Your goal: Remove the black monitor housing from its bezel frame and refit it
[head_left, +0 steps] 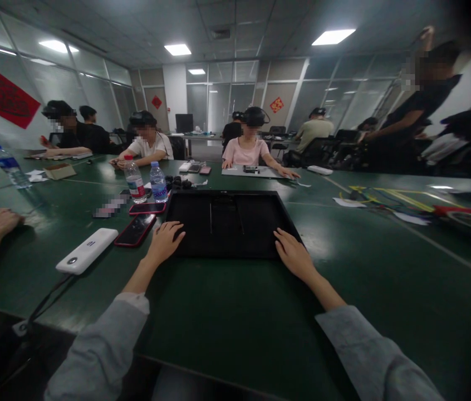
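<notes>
A wide black rectangular panel (194,236) with a raised rim, like a monitor housing, lies flat on the green table. Two thin pale lines run across its dark inner face. My left hand (165,243) rests on its left edge, palm down, fingers stretched out. On the opposite edge lies my right hand (293,253), also flat with its fingers extended. Neither hand is wrapped round anything. Close to my left hand is a red-edged phone (136,230), and a second red phone (147,208) sits just behind it.
A white power bank (87,250) with a dark cable lies left. Two bottles, one red-capped (135,181) and one blue-labelled (159,184), stand behind the phones. Another person's hands (1,220) rest at far left. Yellow cables (389,197) lie right. A person in pink (246,150) sits opposite.
</notes>
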Demonstrator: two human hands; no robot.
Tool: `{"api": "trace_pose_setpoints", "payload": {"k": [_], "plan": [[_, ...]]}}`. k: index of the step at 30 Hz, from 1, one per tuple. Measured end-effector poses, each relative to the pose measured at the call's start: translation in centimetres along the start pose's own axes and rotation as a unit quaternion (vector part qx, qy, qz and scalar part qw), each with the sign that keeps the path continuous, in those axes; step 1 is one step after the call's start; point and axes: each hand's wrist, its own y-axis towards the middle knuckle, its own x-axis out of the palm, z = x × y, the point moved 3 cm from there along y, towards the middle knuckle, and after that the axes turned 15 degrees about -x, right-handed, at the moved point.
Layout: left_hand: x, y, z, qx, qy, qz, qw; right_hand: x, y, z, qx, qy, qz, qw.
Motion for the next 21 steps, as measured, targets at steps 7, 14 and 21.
{"api": "trace_pose_setpoints", "payload": {"k": [7,14,21], "plan": [[-0.5,0.2,-0.3,-0.033,-0.020,0.077,0.996,-0.2,-0.1,-0.2,0.007,0.009,0.006,1.000],[-1.0,0.6,-1.6,-0.094,-0.036,0.141,0.985,-0.3,-0.1,-0.2,0.005,0.012,0.011,1.000],[-0.2,1.1,-3.2,-0.140,-0.052,0.110,0.983,-0.2,0.0,0.0,-0.008,0.002,0.026,1.000]]}}
